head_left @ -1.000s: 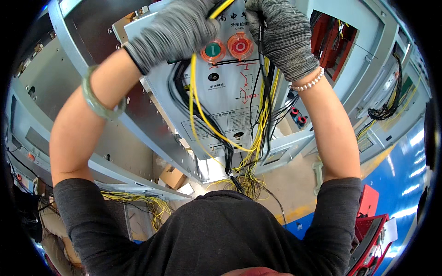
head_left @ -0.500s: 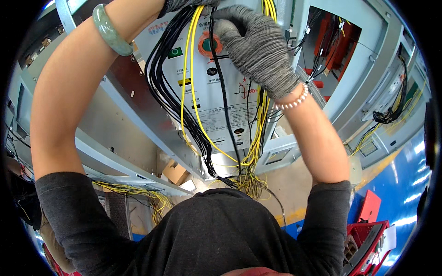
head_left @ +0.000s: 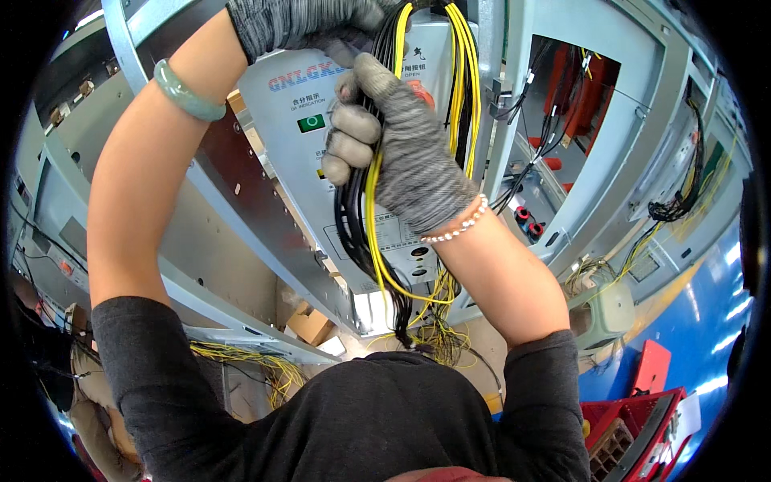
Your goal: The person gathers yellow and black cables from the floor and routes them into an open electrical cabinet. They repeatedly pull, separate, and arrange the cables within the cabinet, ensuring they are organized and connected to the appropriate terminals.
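My right hand (head_left: 401, 145), in a grey knitted glove, wraps its fingers round a bundle of black and yellow wires (head_left: 358, 221) in front of a pale grey panel (head_left: 301, 173). Above it, at the top of the picture, my left hand (head_left: 325, 22), gloved alike, closes on the upper part of the same bundle; some of its fingers are hidden. Below my right hand the wires hang down to a loose tangle near the floor. A second run of yellow and black wires (head_left: 463, 88) hangs to the right of my right hand, untouched.
Metal cabinet frames rise on both sides. At the right, an opening shows red parts (head_left: 562, 96) and wires. Yellow wires (head_left: 265, 361) lie at lower left, near a cardboard box (head_left: 309, 323). A pale green stool (head_left: 606, 313) and a red crate (head_left: 634, 434) stand at right.
My right hand has moved down and left and closed round the wires, drawing the black and yellow ones together. My left hand has come lower into view.
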The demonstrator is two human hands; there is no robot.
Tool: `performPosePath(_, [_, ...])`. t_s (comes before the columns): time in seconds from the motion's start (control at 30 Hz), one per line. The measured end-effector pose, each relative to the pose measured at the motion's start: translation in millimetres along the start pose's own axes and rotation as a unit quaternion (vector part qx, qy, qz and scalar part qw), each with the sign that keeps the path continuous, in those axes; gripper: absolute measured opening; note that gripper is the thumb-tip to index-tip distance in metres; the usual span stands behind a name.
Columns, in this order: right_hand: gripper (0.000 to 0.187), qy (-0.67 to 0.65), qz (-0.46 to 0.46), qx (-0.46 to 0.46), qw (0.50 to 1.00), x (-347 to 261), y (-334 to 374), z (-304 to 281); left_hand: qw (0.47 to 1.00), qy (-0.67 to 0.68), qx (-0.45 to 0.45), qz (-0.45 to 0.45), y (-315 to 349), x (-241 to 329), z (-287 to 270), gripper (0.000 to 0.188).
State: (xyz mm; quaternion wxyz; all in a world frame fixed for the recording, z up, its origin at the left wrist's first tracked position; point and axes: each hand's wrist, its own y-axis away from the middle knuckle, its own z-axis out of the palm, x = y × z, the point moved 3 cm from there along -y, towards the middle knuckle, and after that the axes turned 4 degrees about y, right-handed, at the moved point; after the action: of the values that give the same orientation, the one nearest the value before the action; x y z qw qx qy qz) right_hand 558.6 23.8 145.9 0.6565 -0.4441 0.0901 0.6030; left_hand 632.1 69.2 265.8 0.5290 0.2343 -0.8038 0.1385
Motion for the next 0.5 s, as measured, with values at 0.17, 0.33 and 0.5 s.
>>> performPosePath(0.17, [0.035,0.002,0.009,0.075,0.997,10,-7,9,0.872,-0.475,0.092,0.074,-11,11,-12,0.024])
performPosePath(0.33, [0.036,0.122,-0.003,0.111,0.986,6,0,-14,0.813,-0.55,0.127,0.143,-4,20,-10,0.022])
performPosePath(0.5, [0.046,0.466,-0.042,0.086,0.88,-10,-12,-39,0.979,-0.147,0.13,0.049,-27,-3,-49,0.041])
